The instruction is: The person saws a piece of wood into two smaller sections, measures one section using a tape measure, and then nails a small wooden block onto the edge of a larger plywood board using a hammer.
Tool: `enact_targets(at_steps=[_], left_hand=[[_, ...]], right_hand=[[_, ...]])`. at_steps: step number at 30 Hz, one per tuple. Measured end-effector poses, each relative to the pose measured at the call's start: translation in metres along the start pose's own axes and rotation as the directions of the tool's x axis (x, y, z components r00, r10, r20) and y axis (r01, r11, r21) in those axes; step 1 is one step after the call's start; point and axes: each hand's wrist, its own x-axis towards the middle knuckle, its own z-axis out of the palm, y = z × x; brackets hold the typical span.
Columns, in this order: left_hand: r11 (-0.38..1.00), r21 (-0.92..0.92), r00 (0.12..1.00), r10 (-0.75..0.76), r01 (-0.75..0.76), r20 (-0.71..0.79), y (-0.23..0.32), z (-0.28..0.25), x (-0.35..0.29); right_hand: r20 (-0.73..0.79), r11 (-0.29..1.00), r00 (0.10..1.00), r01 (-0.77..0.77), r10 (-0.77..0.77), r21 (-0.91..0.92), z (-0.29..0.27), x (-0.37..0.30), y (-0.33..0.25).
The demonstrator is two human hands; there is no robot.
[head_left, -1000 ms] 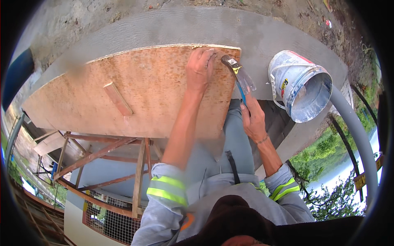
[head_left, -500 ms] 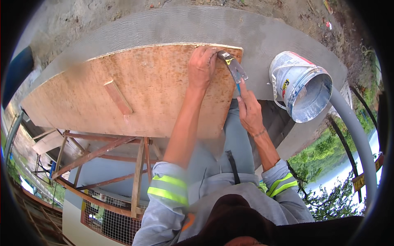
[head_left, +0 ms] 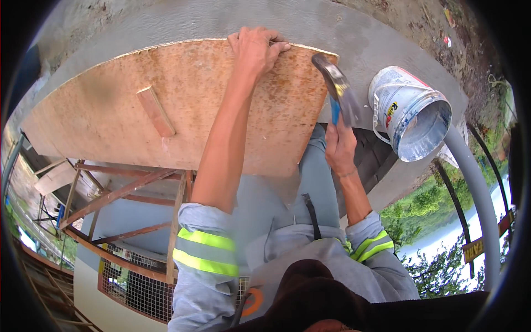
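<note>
My left hand (head_left: 253,52) is at the far edge of a reddish-brown plywood board (head_left: 204,99), its fingers hooked over that edge and its thumb side toward the right corner. Whether anything small is pinched there, I cannot tell. In my right hand (head_left: 340,146) is a hammer (head_left: 338,88) with a blue grip and a dark metal head. The hammer is raised near the board's right end, slightly smeared by motion. A short wooden block (head_left: 156,112) lies aslant on the board, left of my left arm. The board's near right part rests over my leg.
A paint-stained white bucket (head_left: 409,113) lies tipped on the grey concrete to the right, its mouth toward me. Beside it curves a thick grey pipe (head_left: 474,193). Wooden framing (head_left: 124,196) and a wire mesh panel (head_left: 135,290) are at the lower left.
My left hand has slid left along the board's far edge, away from the hammer. My right hand has drawn the hammer right, off the edge. The view has shifted slightly.
</note>
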Motion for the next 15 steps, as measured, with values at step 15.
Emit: enact_targets(at_steps=[15], left_hand=[[0.987,0.005,0.977,-0.159,0.16,0.143,0.001,0.003,0.007]], right_hand=[[0.043,0.975,0.999,0.015,-0.006,-0.22,0.006,0.034,-0.006]])
